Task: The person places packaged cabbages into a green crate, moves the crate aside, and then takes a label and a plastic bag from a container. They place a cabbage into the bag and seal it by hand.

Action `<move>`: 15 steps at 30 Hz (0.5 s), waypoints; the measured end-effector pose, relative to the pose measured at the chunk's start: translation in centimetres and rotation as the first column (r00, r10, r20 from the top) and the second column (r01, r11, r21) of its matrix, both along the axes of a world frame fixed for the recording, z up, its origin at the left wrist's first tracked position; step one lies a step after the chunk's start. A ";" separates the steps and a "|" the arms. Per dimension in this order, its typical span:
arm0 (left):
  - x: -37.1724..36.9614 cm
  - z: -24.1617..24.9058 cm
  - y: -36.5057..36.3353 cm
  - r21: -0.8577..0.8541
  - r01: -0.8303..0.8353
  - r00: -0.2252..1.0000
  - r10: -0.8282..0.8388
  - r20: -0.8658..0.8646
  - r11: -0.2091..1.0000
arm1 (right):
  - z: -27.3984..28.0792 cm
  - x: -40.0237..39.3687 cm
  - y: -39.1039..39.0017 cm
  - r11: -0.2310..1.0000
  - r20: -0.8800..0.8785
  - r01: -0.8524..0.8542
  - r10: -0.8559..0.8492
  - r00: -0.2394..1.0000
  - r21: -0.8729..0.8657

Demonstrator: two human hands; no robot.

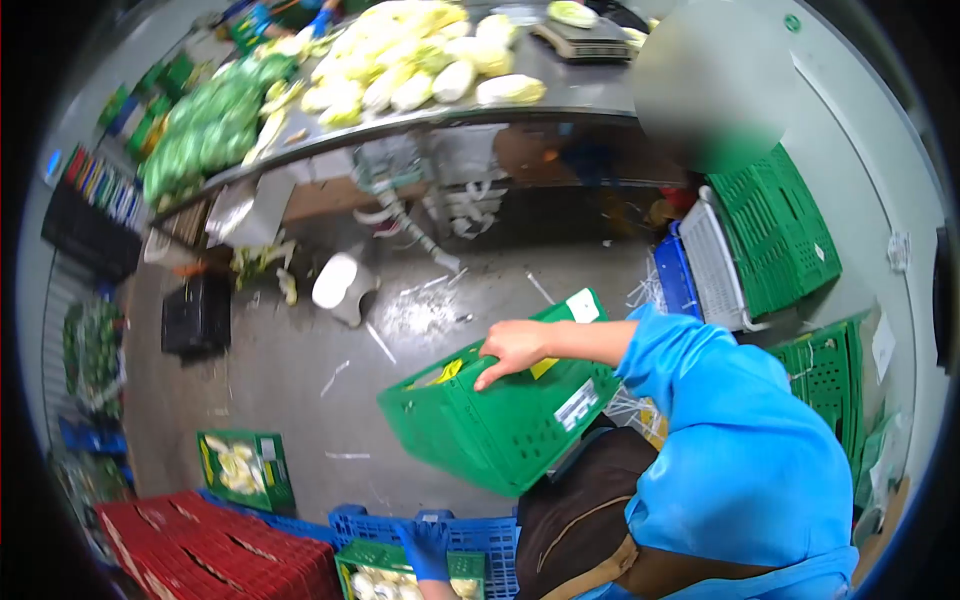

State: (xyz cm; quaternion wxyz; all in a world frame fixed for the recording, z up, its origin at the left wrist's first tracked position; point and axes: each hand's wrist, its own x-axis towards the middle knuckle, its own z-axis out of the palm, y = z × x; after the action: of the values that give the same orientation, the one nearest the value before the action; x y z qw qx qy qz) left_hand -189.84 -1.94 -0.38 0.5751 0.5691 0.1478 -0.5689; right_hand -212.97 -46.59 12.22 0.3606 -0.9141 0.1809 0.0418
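Green plastic, perforated along its walls, makes up the crate (pixel 500 415) tilted at the middle of the view, one corner raised toward 1 o'clock. A bare hand (pixel 512 348) on a blue sleeve (pixel 690 350) rests on the crate's upper rim, its fingers (pixel 490 375) curled over the edge and holding it; whether this hand is the wearer's own or a co-worker's cannot be told for sure. At 6 o'clock a blue-gloved hand (pixel 425 550) reaches over a small green box (pixel 400 575) of pale cut vegetables, its fingers bent downward, but whether they grip anything cannot be told. That box sits in a blue crate (pixel 480 530), and a red crate (pixel 215 555) lies beside it at 7 o'clock. Another green box (pixel 245 470) with pale pieces stands on the floor at 8 o'clock. A black crate (pixel 197 315) is at 9 o'clock, with a white stool (pixel 340 285) near it on the wet grey floor (pixel 300 390), strewn with scraps. At 12 o'clock a steel surface (pixel 590 95) carries heaped pale cabbages (pixel 420 60), green leafy heads (pixel 210 125) and a scale (pixel 580 38). Stacked green crates (pixel 780 230) lean at 2 o'clock.
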 end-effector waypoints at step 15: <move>-35.5 24.1 -48.3 -0.571 0.437 0.644 -0.685 -0.341 0.695 | 30.5 -44.3 -3.5 0.687 0.646 0.362 0.205 0.736 -0.630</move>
State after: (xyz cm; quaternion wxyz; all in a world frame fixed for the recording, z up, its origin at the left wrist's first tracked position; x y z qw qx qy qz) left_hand -225.35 -50.21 23.70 0.4108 0.2606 -0.0213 -0.8734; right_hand -257.31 -50.08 42.76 0.0124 -0.9204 0.0818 -0.3822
